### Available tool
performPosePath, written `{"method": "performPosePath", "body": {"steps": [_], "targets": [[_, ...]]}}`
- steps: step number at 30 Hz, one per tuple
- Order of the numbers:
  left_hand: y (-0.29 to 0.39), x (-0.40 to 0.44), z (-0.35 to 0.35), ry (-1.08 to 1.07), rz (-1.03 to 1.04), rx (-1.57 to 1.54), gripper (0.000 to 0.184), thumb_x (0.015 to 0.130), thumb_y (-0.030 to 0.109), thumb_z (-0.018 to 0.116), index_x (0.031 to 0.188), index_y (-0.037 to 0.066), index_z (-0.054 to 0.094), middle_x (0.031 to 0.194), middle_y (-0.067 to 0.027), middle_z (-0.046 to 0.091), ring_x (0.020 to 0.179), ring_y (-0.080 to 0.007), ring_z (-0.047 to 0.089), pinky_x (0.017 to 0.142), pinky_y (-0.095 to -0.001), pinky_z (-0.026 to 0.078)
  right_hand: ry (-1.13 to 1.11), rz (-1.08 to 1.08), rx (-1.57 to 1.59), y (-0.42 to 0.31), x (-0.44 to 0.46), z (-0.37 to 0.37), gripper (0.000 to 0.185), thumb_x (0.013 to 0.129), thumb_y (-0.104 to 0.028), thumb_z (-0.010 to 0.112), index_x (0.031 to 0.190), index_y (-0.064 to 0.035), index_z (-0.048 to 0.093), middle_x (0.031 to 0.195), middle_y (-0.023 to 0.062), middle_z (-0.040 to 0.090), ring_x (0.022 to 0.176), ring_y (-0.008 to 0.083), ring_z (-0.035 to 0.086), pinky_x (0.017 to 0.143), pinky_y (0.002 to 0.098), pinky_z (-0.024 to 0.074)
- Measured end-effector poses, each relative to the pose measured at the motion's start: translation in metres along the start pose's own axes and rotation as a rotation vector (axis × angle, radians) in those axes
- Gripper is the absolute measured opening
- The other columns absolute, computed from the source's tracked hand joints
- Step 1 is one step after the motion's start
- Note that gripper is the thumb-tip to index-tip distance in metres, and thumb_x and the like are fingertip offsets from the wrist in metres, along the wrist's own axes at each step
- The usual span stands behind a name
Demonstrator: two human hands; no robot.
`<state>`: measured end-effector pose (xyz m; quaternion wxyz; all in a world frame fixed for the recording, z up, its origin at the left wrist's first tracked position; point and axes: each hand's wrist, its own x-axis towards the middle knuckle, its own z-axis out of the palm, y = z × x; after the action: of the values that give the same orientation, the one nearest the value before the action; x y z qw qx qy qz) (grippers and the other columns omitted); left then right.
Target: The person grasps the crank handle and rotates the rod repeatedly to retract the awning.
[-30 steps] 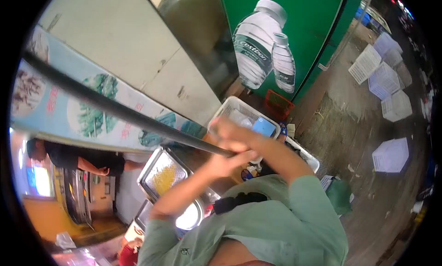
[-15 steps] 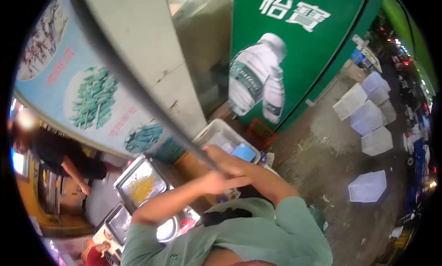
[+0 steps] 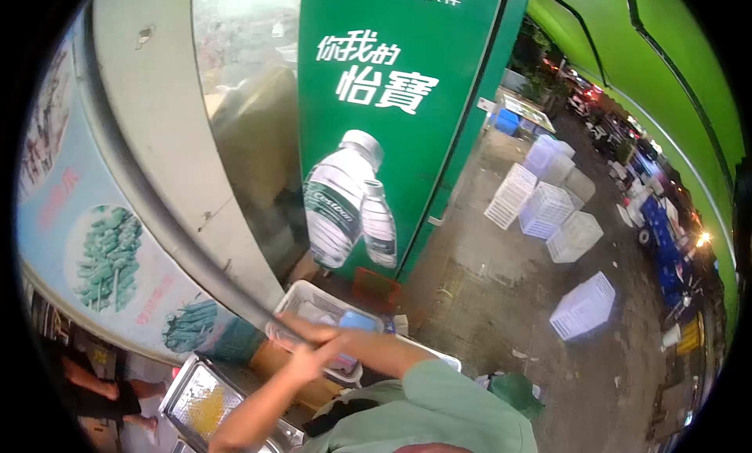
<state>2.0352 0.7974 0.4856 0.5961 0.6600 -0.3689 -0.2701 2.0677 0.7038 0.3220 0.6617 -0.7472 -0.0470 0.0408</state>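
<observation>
A long grey pole [image 3: 211, 273] slants from the upper left of the head view down to my hands. My right hand [image 3: 301, 327] is closed around it near its lower end. Just below, my left hand [image 3: 315, 357] also grips the pole, with the two wrists close together and the forearms converging. Beneath the hands is a pale plastic crate [image 3: 294, 300] holding a blue item [image 3: 356, 320]. The pole's far end is out of clear sight.
A green cabinet [image 3: 423, 30] with a bottle picture stands ahead, beside a food-picture board [image 3: 47, 241]. Metal trays [image 3: 176, 402] lie lower left, near a person's legs [image 3: 141, 422]. Several white crates [image 3: 540, 210] rest on the pavement at right, under a green awning [image 3: 674, 30].
My view has turned right and upward, so the cabinet and crates appear farther left and more awning shows. Both hands stay on the pole, which now lies farther left in view.
</observation>
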Motion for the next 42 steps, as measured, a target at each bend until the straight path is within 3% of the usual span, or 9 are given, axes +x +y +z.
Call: {"method": "performPosePath", "body": {"steps": [3,6,11,17,23,28,34,37,42], "targets": [[-0.030,-0.029,-0.080,0.137,0.080,-0.449,0.030,0.079,0.004,0.063,0.057,0.011,0.044,0.047,-0.0012,0.045,0.040,-0.0115,0.041,0.042,-0.0269,0.034,0.496,-0.283,-0.759,0.014,0.017,-0.089,0.031,0.081,-0.031,0.062,0.070,-0.0024,0.066,0.063,0.0143,0.063,0.056,0.0244,0.062,0.053,0.0410,0.0492],[-0.032,-0.006,-0.154,0.393,0.029,-0.544,0.036,0.084,0.011,0.056,0.056,0.016,0.033,0.047,0.0011,0.037,0.038,-0.0103,0.034,0.037,-0.0261,0.029,0.108,0.319,-0.192,-0.031,-0.047,-0.040,0.029,0.085,-0.033,0.062,0.087,-0.0048,0.066,0.077,0.0128,0.068,0.074,0.0169,0.065,0.061,0.0352,0.0517],[-0.045,0.035,-0.019,0.268,-0.140,-0.086,0.033,0.087,0.016,0.055,0.061,0.016,0.036,0.051,0.0033,0.036,0.040,-0.0089,0.032,0.038,-0.0261,0.028,-0.403,-0.365,-0.271,-0.031,-0.033,0.082,0.016,0.077,-0.020,0.067,0.078,-0.0058,0.059,0.072,0.0079,0.063,0.063,0.0198,0.059,0.057,0.0345,0.0469],[-0.040,-0.034,-0.124,0.180,-0.019,-0.463,0.032,0.088,0.013,0.055,0.065,0.016,0.033,0.051,0.0039,0.032,0.039,-0.0084,0.030,0.036,-0.0241,0.025,0.315,0.026,-0.608,-0.010,0.005,-0.074,0.026,0.076,-0.024,0.065,0.073,0.0014,0.064,0.068,0.0191,0.064,0.060,0.0254,0.063,0.058,0.0396,0.0487],[-0.100,0.071,-0.143,0.565,-0.055,-0.419,0.033,0.089,0.019,0.057,0.064,0.018,0.035,0.054,0.0078,0.031,0.044,-0.0047,0.029,0.039,-0.0250,0.024,-0.413,-0.163,-0.197,-0.031,-0.062,0.065,0.023,0.080,-0.023,0.064,0.086,-0.0013,0.066,0.082,0.0145,0.069,0.072,0.0215,0.066,0.061,0.0374,0.0502],[0.062,0.000,0.011,-0.249,0.069,-0.007,0.031,0.082,0.016,0.067,0.059,0.008,0.049,0.060,0.0053,0.044,0.060,-0.0081,0.043,0.050,-0.0272,0.033,-0.255,-0.128,-0.343,-0.034,-0.004,-0.017,0.026,0.082,-0.027,0.064,0.082,-0.0014,0.066,0.079,0.0143,0.069,0.069,0.0215,0.066,0.061,0.0356,0.0513],[-0.039,-0.002,-0.163,0.425,-0.104,-0.633,0.033,0.081,0.009,0.058,0.059,0.014,0.034,0.049,0.0027,0.033,0.040,-0.0086,0.030,0.040,-0.0262,0.023,0.164,0.141,-0.327,-0.027,-0.019,-0.054,0.031,0.083,-0.032,0.064,0.077,-0.0016,0.066,0.076,0.0142,0.068,0.065,0.0215,0.067,0.061,0.0334,0.0526],[-0.083,0.054,-0.165,0.642,-0.133,-0.028,0.023,0.087,0.026,0.055,0.072,0.008,0.052,0.056,0.0018,0.046,0.051,-0.0120,0.044,0.048,-0.0304,0.035,-0.194,0.130,-0.108,-0.013,-0.053,0.040,0.025,0.087,-0.026,0.060,0.088,-0.0025,0.067,0.088,0.0110,0.071,0.089,0.0195,0.067,0.080,0.0303,0.0512],[0.027,0.014,0.001,-0.124,0.085,-0.066,0.025,0.089,0.024,0.064,0.075,0.003,0.060,0.065,0.0015,0.051,0.068,-0.0101,0.048,0.066,-0.0285,0.043,-0.350,-0.175,-0.135,-0.016,0.003,0.045,0.029,0.080,-0.025,0.066,0.094,-0.0002,0.063,0.079,0.0160,0.068,0.085,0.0209,0.065,0.079,0.0335,0.0497]]}}
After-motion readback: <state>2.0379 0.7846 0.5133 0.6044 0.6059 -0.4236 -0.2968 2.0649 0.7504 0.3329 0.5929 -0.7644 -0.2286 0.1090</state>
